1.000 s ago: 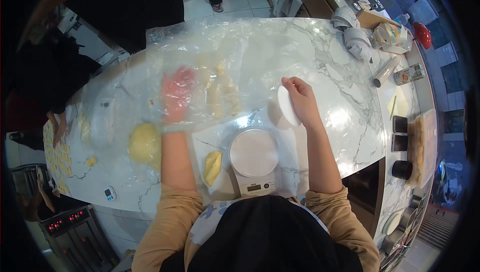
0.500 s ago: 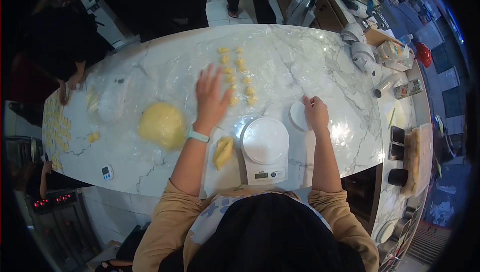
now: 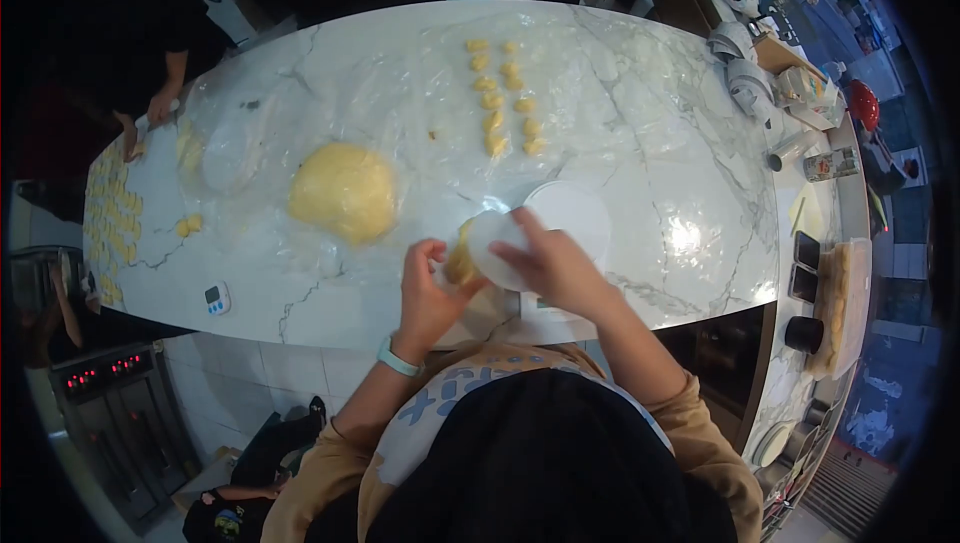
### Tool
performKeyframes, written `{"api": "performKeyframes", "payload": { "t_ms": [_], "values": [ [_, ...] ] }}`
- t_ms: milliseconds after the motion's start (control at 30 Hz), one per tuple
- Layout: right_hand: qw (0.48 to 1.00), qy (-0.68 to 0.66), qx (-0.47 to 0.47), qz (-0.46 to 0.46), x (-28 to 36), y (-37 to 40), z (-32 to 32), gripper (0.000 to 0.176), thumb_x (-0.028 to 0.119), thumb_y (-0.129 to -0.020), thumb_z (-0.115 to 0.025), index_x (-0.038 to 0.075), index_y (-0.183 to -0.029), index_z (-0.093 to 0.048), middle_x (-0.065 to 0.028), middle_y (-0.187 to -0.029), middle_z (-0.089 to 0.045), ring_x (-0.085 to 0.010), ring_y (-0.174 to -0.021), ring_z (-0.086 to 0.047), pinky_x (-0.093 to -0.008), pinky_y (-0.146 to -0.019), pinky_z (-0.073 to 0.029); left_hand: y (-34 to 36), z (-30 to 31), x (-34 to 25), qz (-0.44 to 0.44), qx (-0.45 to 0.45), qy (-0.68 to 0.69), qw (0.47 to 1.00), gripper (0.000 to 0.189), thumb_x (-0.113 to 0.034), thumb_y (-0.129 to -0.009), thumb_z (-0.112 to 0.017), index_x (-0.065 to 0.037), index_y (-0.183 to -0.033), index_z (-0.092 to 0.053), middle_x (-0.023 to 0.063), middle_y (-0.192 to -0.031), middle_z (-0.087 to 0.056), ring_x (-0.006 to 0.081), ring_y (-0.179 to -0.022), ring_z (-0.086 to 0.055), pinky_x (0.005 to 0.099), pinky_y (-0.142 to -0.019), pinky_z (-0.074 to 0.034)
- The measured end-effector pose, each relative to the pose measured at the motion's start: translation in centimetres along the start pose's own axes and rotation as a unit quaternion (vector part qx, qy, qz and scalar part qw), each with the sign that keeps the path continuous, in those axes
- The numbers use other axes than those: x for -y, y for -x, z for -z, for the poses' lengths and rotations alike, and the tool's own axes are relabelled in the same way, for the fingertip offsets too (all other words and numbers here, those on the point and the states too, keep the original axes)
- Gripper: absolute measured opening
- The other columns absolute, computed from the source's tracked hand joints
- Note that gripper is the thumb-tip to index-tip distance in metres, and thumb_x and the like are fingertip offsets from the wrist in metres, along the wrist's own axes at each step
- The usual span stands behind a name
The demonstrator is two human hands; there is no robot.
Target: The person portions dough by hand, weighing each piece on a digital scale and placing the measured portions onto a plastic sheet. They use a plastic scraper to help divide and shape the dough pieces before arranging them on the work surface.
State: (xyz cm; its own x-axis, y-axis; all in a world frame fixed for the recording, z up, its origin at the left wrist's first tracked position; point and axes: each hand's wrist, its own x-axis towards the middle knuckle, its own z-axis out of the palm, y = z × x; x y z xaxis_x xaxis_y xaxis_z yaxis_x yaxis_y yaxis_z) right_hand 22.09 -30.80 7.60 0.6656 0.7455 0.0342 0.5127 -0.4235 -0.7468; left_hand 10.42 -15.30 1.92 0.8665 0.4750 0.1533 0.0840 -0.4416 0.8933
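Note:
My right hand (image 3: 560, 268) grips a white, flat dough scraper (image 3: 497, 251), tilted against the right side of a yellow piece of dough (image 3: 461, 258) and hiding part of it. My left hand (image 3: 428, 293), with a pale band at the wrist, curls at the dough's left and near side; its thumb reaches along the near edge. Just beyond my right hand stands a white kitchen scale (image 3: 575, 218), its display mostly covered by the hand and forearm. A large mound of yellow dough (image 3: 345, 193) lies to the left on the plastic-covered marble table.
Two rows of small dough pieces (image 3: 493, 101) lie farther back. A timer (image 3: 217, 297) sits near the front left edge. At the far left, another person's hands (image 3: 150, 123) work near many shaped pieces (image 3: 112, 228). Cups and containers (image 3: 803, 268) line the right-hand counter.
My right hand has brought the scraper from right of the scale leftward to the piece of dough. My left hand has come back from near the small pieces to that dough. The view has shifted.

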Motion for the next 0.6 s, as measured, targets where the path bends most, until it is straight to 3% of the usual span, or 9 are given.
{"api": "performKeyframes", "payload": {
  "t_ms": [133, 200, 333, 400, 433, 467, 533, 567, 600],
  "values": [
    [0.986, 0.108, 0.125, -0.032, 2.3, -2.9, -3.1, 0.029, 0.025, -0.089, -0.054, 0.003, -0.106, -0.046, -0.0165, -0.066, -0.062, -0.0378, -0.066, -0.062, -0.0428, -0.055, -0.049, 2.6, 0.5, 3.3, -0.099, -0.013, -0.117, 0.988, 0.04, -0.012, -0.064, -0.081, -0.003, -0.096, -0.06, 0.0094, -0.093, -0.062, 0.0299, -0.09, -0.056, 0.0395, -0.08, -0.045],
    [0.971, 0.183, 0.138, 0.071, 2.3, -4.0, -4.0, 0.025, 0.022, -0.087, -0.055, 0.005, -0.102, -0.045, -0.0143, -0.064, -0.062, -0.0343, -0.058, -0.062, -0.0417, -0.048, -0.047, 2.7, 0.5, 4.1, -0.115, -0.02, -0.105, 0.988, 0.036, -0.009, -0.063, -0.079, -0.004, -0.095, -0.062, 0.0094, -0.097, -0.062, 0.0302, -0.095, -0.056, 0.0403, -0.082, -0.045],
    [0.948, 0.254, 0.155, 0.113, 2.0, -3.2, -7.3, 0.027, 0.019, -0.082, -0.057, 0.004, -0.103, -0.046, -0.0126, -0.062, -0.061, -0.0297, -0.057, -0.063, -0.0382, -0.045, -0.047, 2.7, 1.1, 3.5, -0.135, -0.003, -0.113, 0.984, 0.034, -0.003, -0.063, -0.076, -0.005, -0.095, -0.062, 0.0107, -0.097, -0.063, 0.0296, -0.095, -0.057, 0.0393, -0.082, -0.047],
    [0.951, 0.288, 0.089, 0.064, 1.9, -0.8, -9.1, 0.023, 0.014, -0.078, -0.057, 0.006, -0.098, -0.048, -0.0104, -0.067, -0.063, -0.0235, -0.058, -0.065, -0.0338, -0.045, -0.048, 2.6, 1.0, 3.1, -0.103, -0.003, -0.066, 0.993, 0.034, 0.001, -0.063, -0.074, -0.005, -0.094, -0.062, 0.0111, -0.096, -0.062, 0.029, -0.093, -0.058, 0.0384, -0.078, -0.049],
    [0.965, 0.199, -0.042, 0.165, -0.2, 0.8, -10.0, 0.022, 0.014, -0.08, -0.055, 0.004, -0.099, -0.048, -0.0103, -0.063, -0.061, -0.0261, -0.051, -0.062, -0.0357, -0.041, -0.046, 3.1, 1.1, 2.9, -0.104, -0.002, -0.064, 0.993, 0.034, 0.001, -0.063, -0.074, -0.005, -0.094, -0.062, 0.0111, -0.096, -0.062, 0.029, -0.093, -0.058, 0.0384, -0.078, -0.049],
    [0.965, 0.202, -0.044, 0.164, -0.4, 2.1, -9.8, 0.022, 0.014, -0.08, -0.055, 0.004, -0.099, -0.048, -0.0103, -0.063, -0.061, -0.0261, -0.051, -0.062, -0.0357, -0.041, -0.046, 3.9, 1.2, 2.8, -0.078, 0.045, -0.029, 0.996, 0.035, 0.002, -0.063, -0.073, -0.004, -0.095, -0.062, 0.0109, -0.096, -0.061, 0.029, -0.092, -0.058, 0.0368, -0.076, -0.05],
    [0.982, 0.136, -0.08, 0.1, -0.7, 3.9, -9.1, 0.022, 0.012, -0.083, -0.056, 0.001, -0.1, -0.046, -0.0135, -0.063, -0.06, -0.0301, -0.048, -0.06, -0.04, -0.039, -0.044, 3.7, 1.0, 2.3, -0.055, 0.096, 0.008, 0.994, 0.035, 0.002, -0.063, -0.073, -0.003, -0.096, -0.061, 0.0106, -0.096, -0.06, 0.0291, -0.091, -0.058, 0.0352, -0.074, -0.05],
    [0.982, 0.138, -0.083, 0.094, -1.1, 4.4, -8.4, 0.022, 0.012, -0.083, -0.056, 0.001, -0.1, -0.046, -0.0135, -0.063, -0.06, -0.0301, -0.048, -0.06, -0.04, -0.039, -0.044, 3.6, 0.8, 1.9, -0.056, 0.071, 0.014, 0.996, 0.033, 0.002, -0.067, -0.072, -0.002, -0.098, -0.061, 0.01, -0.096, -0.059, 0.0268, -0.09, -0.058, 0.033, -0.073, -0.051],
    [0.987, 0.098, -0.129, 0.009, -1.2, 4.7, -7.3, 0.024, 0.012, -0.085, -0.057, 0.0, -0.101, -0.046, -0.0155, -0.064, -0.06, -0.0324, -0.05, -0.059, -0.0414, -0.041, -0.044, 3.3, 0.4, 1.4, -0.057, 0.043, 0.022, 0.997, 0.031, 0.002, -0.071, -0.072, -0.002, -0.099, -0.06, 0.0093, -0.096, -0.059, 0.0244, -0.089, -0.059, 0.0308, -0.071, -0.051]
  ]
}}
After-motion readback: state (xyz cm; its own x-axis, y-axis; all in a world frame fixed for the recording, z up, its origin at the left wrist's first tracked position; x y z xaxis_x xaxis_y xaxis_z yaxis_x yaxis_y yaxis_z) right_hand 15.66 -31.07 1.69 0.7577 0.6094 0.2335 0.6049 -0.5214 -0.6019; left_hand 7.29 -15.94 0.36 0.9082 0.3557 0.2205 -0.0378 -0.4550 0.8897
